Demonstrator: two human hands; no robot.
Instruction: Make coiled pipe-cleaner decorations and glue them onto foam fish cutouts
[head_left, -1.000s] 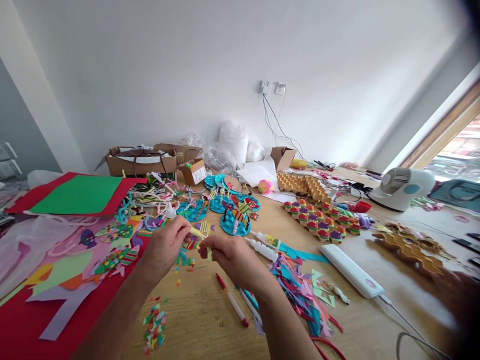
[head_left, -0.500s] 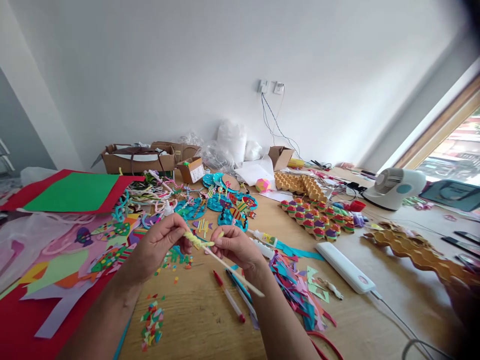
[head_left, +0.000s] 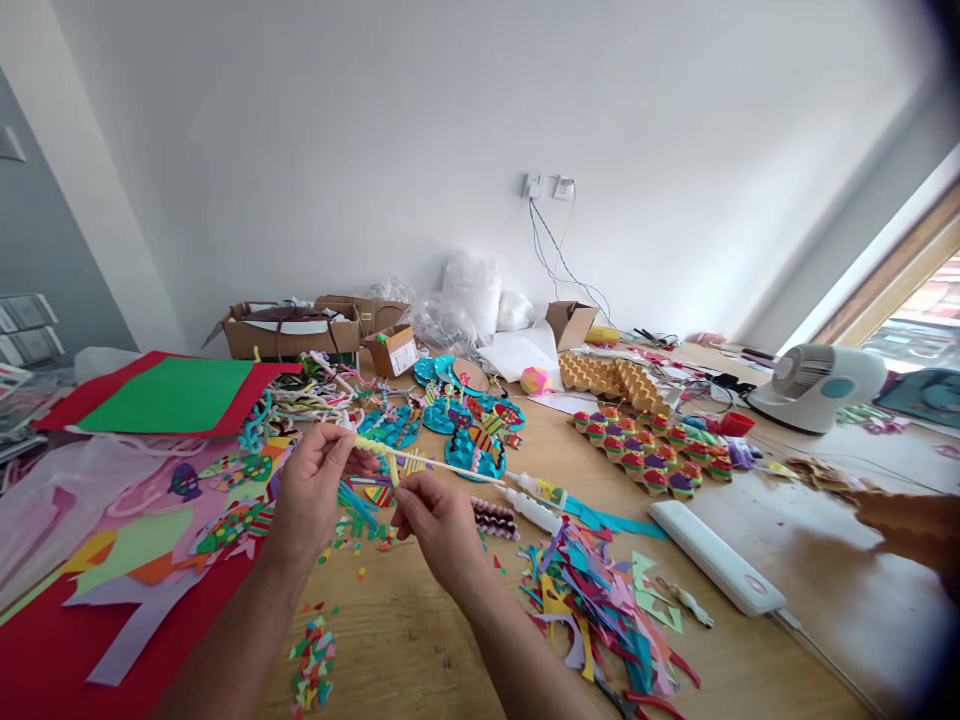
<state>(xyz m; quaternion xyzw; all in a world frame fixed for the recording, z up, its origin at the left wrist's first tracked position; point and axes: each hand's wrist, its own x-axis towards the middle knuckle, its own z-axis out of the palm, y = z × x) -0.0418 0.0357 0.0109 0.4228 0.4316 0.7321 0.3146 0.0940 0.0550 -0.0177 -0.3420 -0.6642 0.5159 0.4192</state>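
A yellow fuzzy pipe cleaner [head_left: 373, 446] is wound in a coil around one end of a thin pale stick [head_left: 450, 467]. My left hand [head_left: 319, 475] is closed in a pinch on the coiled end. The stick's bare length extends to the right, over the table. Below the stick, my right hand [head_left: 435, 520] pinches the loose tail of the pipe cleaner, which hangs from the coil. Beyond my hands lie blue round paper pieces [head_left: 469, 455] with striped cut-out fish on them.
Colored paper scraps [head_left: 592, 600] and red-handled scissors [head_left: 645, 702] lie to the right. Further out are a white power bank [head_left: 716, 555], painted egg cartons [head_left: 652, 450] and a fan [head_left: 821, 385]. Red and green sheets [head_left: 172, 395] lie left; cardboard boxes [head_left: 292, 330] stand at the wall.
My right hand has moved down and left, bringing the pipe cleaner's tail below the stick. The stick has swung up to nearly level. The view has shifted slightly.
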